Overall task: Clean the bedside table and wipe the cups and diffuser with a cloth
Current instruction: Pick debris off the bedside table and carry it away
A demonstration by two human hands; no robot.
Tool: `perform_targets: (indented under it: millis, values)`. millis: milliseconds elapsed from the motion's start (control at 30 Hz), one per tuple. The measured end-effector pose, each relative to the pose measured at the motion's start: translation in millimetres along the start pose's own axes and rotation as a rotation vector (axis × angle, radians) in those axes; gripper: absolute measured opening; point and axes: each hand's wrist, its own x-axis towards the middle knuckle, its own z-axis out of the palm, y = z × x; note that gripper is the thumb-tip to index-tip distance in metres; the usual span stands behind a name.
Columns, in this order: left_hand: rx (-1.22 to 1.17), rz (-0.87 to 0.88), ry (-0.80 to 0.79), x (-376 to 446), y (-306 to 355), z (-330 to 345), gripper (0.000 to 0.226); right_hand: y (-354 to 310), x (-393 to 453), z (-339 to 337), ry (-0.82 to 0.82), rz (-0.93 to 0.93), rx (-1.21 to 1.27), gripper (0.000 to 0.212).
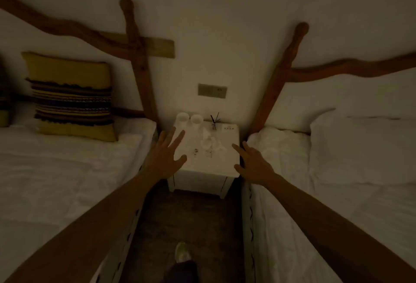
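Since no cloth is gripped yet, left hand (165, 155) and right hand (252, 162) hover spread and empty over the bedside table (227, 158), frame centre; cups (189, 118) and diffuser (214, 121) at its far edge, crumpled tissue (209, 142) mid-top.

Both forearms are bare right up to where they leave view, with no sleeve, cuff, watch or bracelet on either. The left hand (165, 155) and the right hand (252, 163) wear no gloves, and I can make out no rings in this dim light. Lower down, one pale, light-coloured lace-up shoe (182, 252) shows, with the hem of a dark trouser leg (183, 271) over it; its cloth is too dark to tell.
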Motion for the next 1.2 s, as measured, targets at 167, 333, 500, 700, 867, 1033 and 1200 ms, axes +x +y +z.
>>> perform_targets:
  millis: [167, 333, 500, 700, 867, 1033, 1200]
  values:
    - [-0.044, -0.017, -0.167, 74.6, -12.1, 23.0, 0.086, 23.5, 76.6, 15.4, -0.082, 0.09, 0.091, 0.073]
    - [-0.104, -0.034, -0.258, 133.4, -11.2, 58.5, 0.087, 59.0, 135.9, 38.0, -0.163, 0.12, 0.156, 0.074]
    - [-0.189, -0.143, -0.352, 192.2, -14.1, 106.1, 0.084, 100.5, 210.0, 57.1, -0.254, 0.192, 0.232, 0.075]
    - [-0.261, -0.274, -0.33, 264.3, -17.5, 167.9, 0.082, 137.8, 310.6, 77.0, -0.242, 0.195, 0.348, 0.072]
    - [-0.322, -0.317, -0.373, 305.3, -11.5, 225.7, 0.087, 151.3, 362.8, 119.7, -0.319, 0.199, 0.339, 0.071]
    - [-0.273, -0.252, -0.365, 346.3, -25.6, 290.3, 0.103, 151.2, 413.7, 178.5, -0.255, 0.21, 0.325, 0.081]
    - [-0.22, -0.131, -0.458, 375.5, -37.6, 338.3, 0.123, 146.6, 435.1, 215.5, -0.164, 0.241, 0.262, 0.086]
